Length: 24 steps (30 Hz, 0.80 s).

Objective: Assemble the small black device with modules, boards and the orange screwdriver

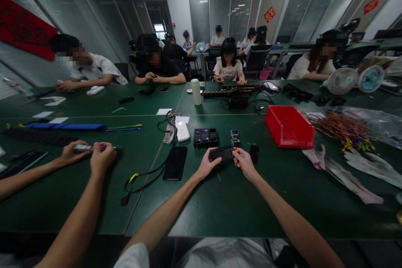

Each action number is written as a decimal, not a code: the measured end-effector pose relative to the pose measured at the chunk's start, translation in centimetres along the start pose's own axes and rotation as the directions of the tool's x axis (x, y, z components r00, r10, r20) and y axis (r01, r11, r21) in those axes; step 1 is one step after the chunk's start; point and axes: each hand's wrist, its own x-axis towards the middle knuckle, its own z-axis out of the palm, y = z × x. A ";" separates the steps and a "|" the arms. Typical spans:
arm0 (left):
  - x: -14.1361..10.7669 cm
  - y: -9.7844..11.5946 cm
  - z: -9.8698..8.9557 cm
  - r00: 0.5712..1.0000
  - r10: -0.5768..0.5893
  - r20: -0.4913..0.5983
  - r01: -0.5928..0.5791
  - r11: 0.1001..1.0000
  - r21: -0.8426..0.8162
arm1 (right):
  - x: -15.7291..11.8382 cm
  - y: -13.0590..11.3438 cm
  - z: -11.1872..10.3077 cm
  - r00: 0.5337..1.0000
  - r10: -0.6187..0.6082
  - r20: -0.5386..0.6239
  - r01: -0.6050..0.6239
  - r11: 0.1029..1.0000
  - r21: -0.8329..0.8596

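Note:
Over the green table, my left hand [210,163] is closed around one end of a flat black rectangular casing [221,153]. My right hand [245,163], at the casing's other end, grips a small orange-handled tool [238,157]; its tip is too small to make out, so I cannot tell its exact kind. Just beyond my hands sits a black block with several square sockets [205,137]. To its right lies a small module with exposed circuit boards [235,138]. A small dark flat piece [254,153] rests beside my right hand.
A red bin [289,127] stands at right, with bundled wires [342,132] and work gloves [348,176] near it. A black phone [175,163], a white power bank [182,130] and a black cable [147,172] lie left. A co-worker's hands [102,157] work farther left.

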 end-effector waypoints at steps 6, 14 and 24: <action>0.1 0.0 -0.1 1.000 -0.011 -0.012 0.011 1.000 0.027 | 0.0 -0.1 0.1 1.000 -0.013 0.002 0.013 1.000 -0.016; -0.2 0.6 0.3 1.000 -0.019 -0.018 0.020 0.999 0.031 | -0.3 -0.3 0.3 0.999 -0.046 -0.002 0.046 0.995 -0.085; 0.0 0.5 0.2 0.999 -0.016 -0.030 0.016 1.000 0.009 | -0.4 -0.2 0.5 0.998 -0.063 -0.010 0.062 0.995 -0.082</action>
